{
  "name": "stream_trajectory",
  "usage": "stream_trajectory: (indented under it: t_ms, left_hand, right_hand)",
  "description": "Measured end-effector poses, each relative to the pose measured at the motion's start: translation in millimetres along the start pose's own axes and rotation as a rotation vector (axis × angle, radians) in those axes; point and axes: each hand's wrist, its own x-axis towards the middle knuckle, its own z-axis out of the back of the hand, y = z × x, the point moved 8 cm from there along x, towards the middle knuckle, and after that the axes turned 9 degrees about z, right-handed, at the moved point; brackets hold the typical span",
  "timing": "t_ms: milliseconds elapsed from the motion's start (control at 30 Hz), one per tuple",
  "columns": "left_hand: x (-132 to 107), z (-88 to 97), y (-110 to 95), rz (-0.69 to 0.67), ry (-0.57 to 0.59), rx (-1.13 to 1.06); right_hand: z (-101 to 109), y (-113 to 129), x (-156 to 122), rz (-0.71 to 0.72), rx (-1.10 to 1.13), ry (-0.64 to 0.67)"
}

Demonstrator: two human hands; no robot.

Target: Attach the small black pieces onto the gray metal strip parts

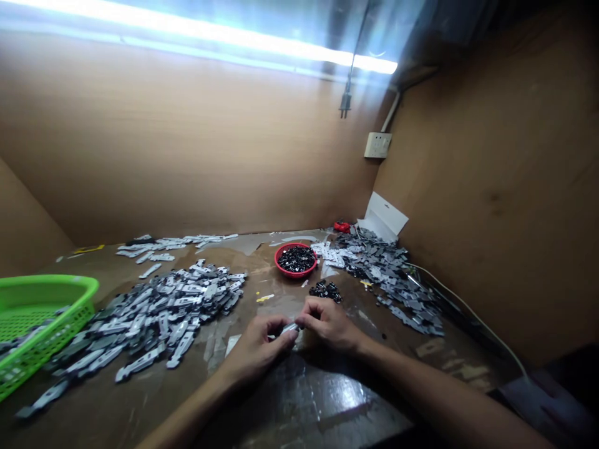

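My left hand is closed on a small grey flat part, pinched between thumb and fingers. At the part's far end, my right hand has its thumb and forefinger pressed together; whatever they pinch is hidden. Just beyond the right hand lies a small heap of black pieces. Farther back stands a red bowl full of small black and silver pieces. Left of my hands spreads a large pile of long grey and white flat parts.
A green basket with grey parts stands at the left. More flat parts are heaped at the right, beside a white card and a cable. A plug hangs above. Board walls enclose the table.
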Motion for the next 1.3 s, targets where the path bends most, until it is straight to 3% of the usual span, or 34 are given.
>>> stream_trajectory:
  t_ms: [67, 133, 233, 333, 400, 500, 600, 667, 767, 833, 900, 933, 967, 1067, 1133, 1300]
  left_hand:
    - [3, 4.9, 0, -0.013, -0.037, -0.018]
    - [8, 22.2, 6, 0.006, -0.119, -0.108]
    - [13, 73.3, 30, 0.126, -0.338, -0.532]
    - [1, 135.7, 48, -0.018, -0.677, -1.038]
    - [2, 149.3, 52, -0.021, -0.654, -1.194]
    - [7, 137.5, 47, 0.029, -0.5, -1.206]
    - [10, 99.4, 31, 0.088, -0.277, -1.003]
    - [8, 60.2, 19, 0.165, 0.01, -0.771]
    - [-14, 7.2, 8, 0.249, 0.509, -0.47]
    - [-32, -8.6, 11, 0.303, 0.757, -0.366]
    - [-42, -9.9, 19, 0.372, 0.892, -0.375]
    - [-41, -6.1, 24, 0.4, 0.889, -0.416]
    - [-35, 1.4, 26, 0.383, 0.815, -0.484]
    - [-10, 27.2, 31, 0.333, 0.463, -0.735]
    - [-2, 32.8, 34, 0.334, 0.317, -0.843]
    - [1, 21.2, 32, 0.351, 0.269, -0.933]
  right_hand:
    - [2, -2, 2, 0.008, 0.004, -0.002]
    - [9, -2, 5, 0.033, -0.005, -0.041]
    - [28, -5, 8, 0.035, -0.011, -0.177]
    - [46, -17, 7, -0.01, 0.016, -0.299]
    - [60, -26, 8, -0.014, -0.01, -0.367]
    - [94, -44, 15, -0.036, -0.19, -0.466]
    - [137, -74, 28, -0.184, -0.478, -0.445]
    - [166, -92, 37, -0.237, -0.545, -0.402]
    - [203, -115, 44, -0.327, -0.654, -0.305]
    - [223, -122, 43, -0.364, -0.728, -0.264]
    - [240, -123, 40, -0.382, -0.799, -0.249]
    - [247, -123, 38, -0.387, -0.832, -0.246]
    - [253, -123, 35, -0.392, -0.861, -0.242]
    - [262, -123, 25, -0.412, -0.92, -0.199]
    - [259, -125, 18, -0.416, -0.93, -0.133]
    - [245, -126, 7, -0.385, -0.971, -0.017]
